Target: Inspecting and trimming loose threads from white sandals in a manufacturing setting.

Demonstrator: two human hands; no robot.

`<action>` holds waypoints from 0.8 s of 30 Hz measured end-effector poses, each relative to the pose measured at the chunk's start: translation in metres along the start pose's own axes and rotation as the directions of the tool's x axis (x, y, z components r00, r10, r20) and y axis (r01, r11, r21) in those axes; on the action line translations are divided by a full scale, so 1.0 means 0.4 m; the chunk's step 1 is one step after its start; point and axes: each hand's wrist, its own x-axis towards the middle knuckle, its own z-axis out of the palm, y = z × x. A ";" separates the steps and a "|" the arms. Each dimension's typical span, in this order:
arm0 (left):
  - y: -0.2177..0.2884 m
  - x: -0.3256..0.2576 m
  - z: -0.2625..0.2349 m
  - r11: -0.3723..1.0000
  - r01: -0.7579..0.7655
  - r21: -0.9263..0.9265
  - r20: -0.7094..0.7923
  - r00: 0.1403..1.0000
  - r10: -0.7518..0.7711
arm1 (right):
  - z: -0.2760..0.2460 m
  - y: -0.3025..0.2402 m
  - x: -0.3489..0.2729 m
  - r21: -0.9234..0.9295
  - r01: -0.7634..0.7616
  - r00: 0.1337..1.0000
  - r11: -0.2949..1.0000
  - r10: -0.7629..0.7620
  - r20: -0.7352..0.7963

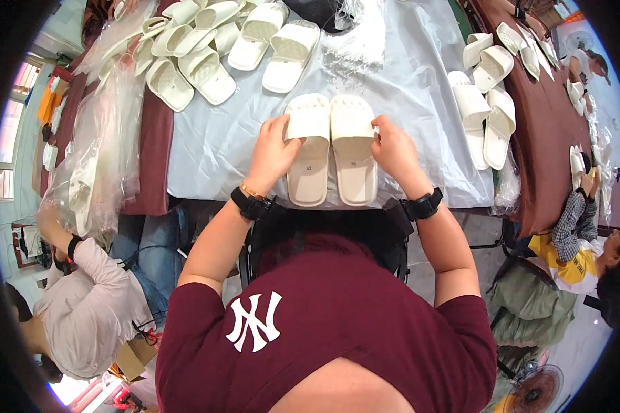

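Two cream slide sandals, the left slide (308,175) and the right slide (355,175), lie side by side on the table in front of me, toes pointing away. Small dark marks show on their insoles. My left hand (274,153) grips the outer side of the left slide's strap, its fingers curled and thumb pressed against the edge. On the other side, my right hand (395,150) holds the outer edge of the right slide's strap between bent fingers and thumb. Both slides rest flat, nearly touching along their inner edges.
A pile of cream slides (210,76) covers the far left. More slides (472,110) lie at the right, and white shredded packing (355,41) sits at the back. A grey plastic sheet (420,89) covers the table. Co-workers sit left and right; the left one handles a clear bag (93,158).
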 end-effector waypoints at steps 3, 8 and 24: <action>0.015 0.003 -0.002 0.999 0.022 0.045 0.021 1.000 -0.023 | -0.023 -0.010 0.018 -0.135 -0.054 0.992 0.989 0.069 0.109; 0.016 -0.006 -0.015 1.000 0.001 -0.010 0.101 0.995 0.000 | -0.072 0.083 0.138 -0.048 0.217 0.970 0.975 -0.209 0.125; 0.046 -0.039 -0.068 0.996 -0.016 -0.084 0.065 0.998 0.021 | 0.006 0.107 0.242 -0.357 0.471 0.864 0.807 -0.503 0.004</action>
